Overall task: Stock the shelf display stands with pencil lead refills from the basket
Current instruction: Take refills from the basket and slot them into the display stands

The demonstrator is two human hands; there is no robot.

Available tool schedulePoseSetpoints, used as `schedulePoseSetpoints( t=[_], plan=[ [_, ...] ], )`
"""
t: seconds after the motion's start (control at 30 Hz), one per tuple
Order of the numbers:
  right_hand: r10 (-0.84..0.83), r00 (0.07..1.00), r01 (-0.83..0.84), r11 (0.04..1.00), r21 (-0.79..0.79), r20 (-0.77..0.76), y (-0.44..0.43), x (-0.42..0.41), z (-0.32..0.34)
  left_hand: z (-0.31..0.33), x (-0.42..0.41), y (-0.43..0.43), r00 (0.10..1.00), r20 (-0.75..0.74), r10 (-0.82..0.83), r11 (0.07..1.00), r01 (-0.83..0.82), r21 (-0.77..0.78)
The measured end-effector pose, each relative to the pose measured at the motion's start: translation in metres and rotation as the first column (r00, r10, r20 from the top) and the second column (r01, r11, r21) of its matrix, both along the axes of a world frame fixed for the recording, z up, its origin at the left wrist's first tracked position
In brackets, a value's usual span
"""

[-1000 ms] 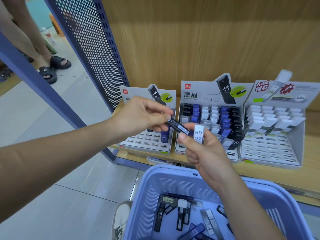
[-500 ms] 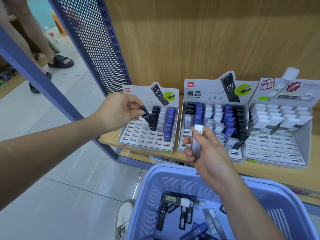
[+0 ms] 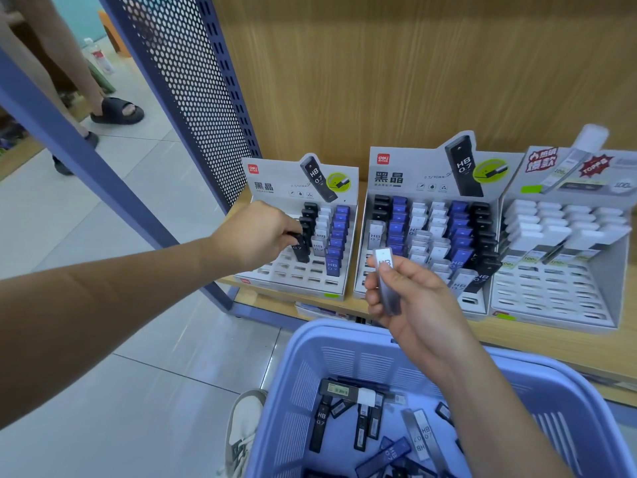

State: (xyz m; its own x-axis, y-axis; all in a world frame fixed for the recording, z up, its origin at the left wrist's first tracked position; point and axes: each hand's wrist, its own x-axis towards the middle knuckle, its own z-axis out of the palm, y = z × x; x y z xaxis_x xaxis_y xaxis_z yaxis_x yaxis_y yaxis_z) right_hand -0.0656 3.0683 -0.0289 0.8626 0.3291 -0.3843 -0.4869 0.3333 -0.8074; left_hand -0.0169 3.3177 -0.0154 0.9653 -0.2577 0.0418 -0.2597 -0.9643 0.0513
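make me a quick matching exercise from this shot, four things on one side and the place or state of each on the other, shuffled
1 left hand
2 right hand
3 basket
4 right stand

a loose refills lie inside
b stocked with white-capped refills
c grips black refill at left stand
d holds grey refill

Pairs: 1-c, 2-d, 3-a, 4-b
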Motion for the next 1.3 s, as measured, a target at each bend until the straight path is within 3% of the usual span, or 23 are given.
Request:
schedulePoseSetpoints(
  t=[0.13,0.27,0.47,0.6,0.7,0.77,0.83,0.87,0.93,1.03,1.2,1.3],
  plan=[
    [0.011,0.999,-0.008,0.998,0.061,-0.047,-0.002,0.0,0.001,-0.005,0.001,0.003,0.999,-0.032,-0.029,0.997,0.032,0.075],
    [0.021,1.0,-0.021,0.999,0.041,-0.013,-0.002,-0.004,0.001,-0.014,-0.006,-0.006,0.989,-0.149,-0.021,0.999,0.025,0.028],
    [-0.023,1.0,0.024,0.999,0.026,-0.016,0.0,-0.006,0.0,-0.019,-0.005,-0.014,0.976,-0.104,0.194,0.967,-0.208,-0.149],
    [-0.003,1.0,0.003,0.999,0.034,-0.007,0.0,-0.006,0.0,-0.011,-0.005,-0.018,0.958,-0.144,0.246,0.939,-0.273,-0.209],
    [0.013,0.998,-0.009,0.998,-0.058,0.068,-0.002,-0.007,0.002,0.009,0.0,-0.026,0.956,-0.164,0.245,0.942,-0.274,-0.194],
    [-0.003,0.995,0.014,0.994,-0.106,0.103,-0.003,-0.007,0.004,0.027,-0.002,-0.04,0.942,-0.27,0.2,0.866,-0.299,-0.401],
    [-0.026,0.991,0.044,0.989,-0.138,0.134,-0.003,-0.007,0.005,0.041,-0.013,-0.059,0.872,-0.486,0.061,0.646,-0.406,-0.647],
    [-0.039,0.988,0.061,0.987,-0.148,0.148,-0.003,-0.007,0.005,0.045,-0.019,-0.067,0.83,-0.556,-0.029,0.562,-0.447,-0.696],
    [-0.064,0.983,0.093,0.983,-0.16,0.173,-0.002,-0.007,0.007,0.046,-0.028,-0.077,0.807,-0.58,-0.114,0.517,-0.45,-0.728],
    [-0.055,0.979,0.091,0.98,-0.179,0.195,-0.001,-0.007,0.006,0.045,-0.031,-0.079,0.843,-0.53,-0.087,0.476,-0.432,-0.766],
    [-0.026,0.98,0.078,0.961,-0.264,0.196,-0.004,-0.006,0.002,0.048,-0.023,-0.062,0.909,-0.413,0.055,0.504,-0.382,-0.775],
    [-0.046,0.982,0.112,0.925,-0.362,0.186,-0.012,-0.004,-0.006,0.046,-0.013,-0.042,0.948,-0.251,0.197,0.668,-0.317,-0.673]
  ],
)
